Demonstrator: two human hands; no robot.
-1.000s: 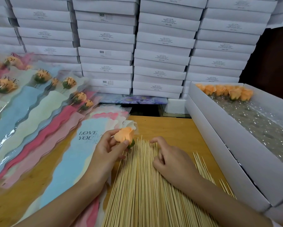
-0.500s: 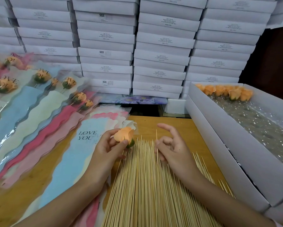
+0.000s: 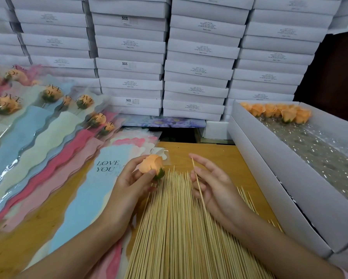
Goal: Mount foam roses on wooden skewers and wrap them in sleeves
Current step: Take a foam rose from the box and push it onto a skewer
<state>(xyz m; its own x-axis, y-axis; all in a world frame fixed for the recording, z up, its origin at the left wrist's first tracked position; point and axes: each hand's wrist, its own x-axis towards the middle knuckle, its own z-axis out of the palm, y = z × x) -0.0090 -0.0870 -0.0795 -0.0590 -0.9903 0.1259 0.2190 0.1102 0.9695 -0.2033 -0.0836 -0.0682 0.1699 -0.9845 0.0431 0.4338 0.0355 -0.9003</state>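
A dense skewer pile [image 3: 179,228] of thin, pale wooden sticks fans over the desk's [image 3: 219,158] near edge, points facing away. Above it the right hand [image 3: 215,190] pinches a single skewer [image 3: 198,184] between thumb and curled fingers, forefinger stretched out. Just left, over the pile's far tips, the left hand [image 3: 133,182] grips the foam rose [image 3: 151,167] between thumb and fingertips. The rose is a soft peach bud with a green base. Glossy, wavy-edged sleeves [image 3: 88,198] cover the left side. Along the right edge a long white carton [image 3: 269,178] holds loose roses [image 3: 277,112]. Flat white boxes [image 3: 199,49] stack behind.
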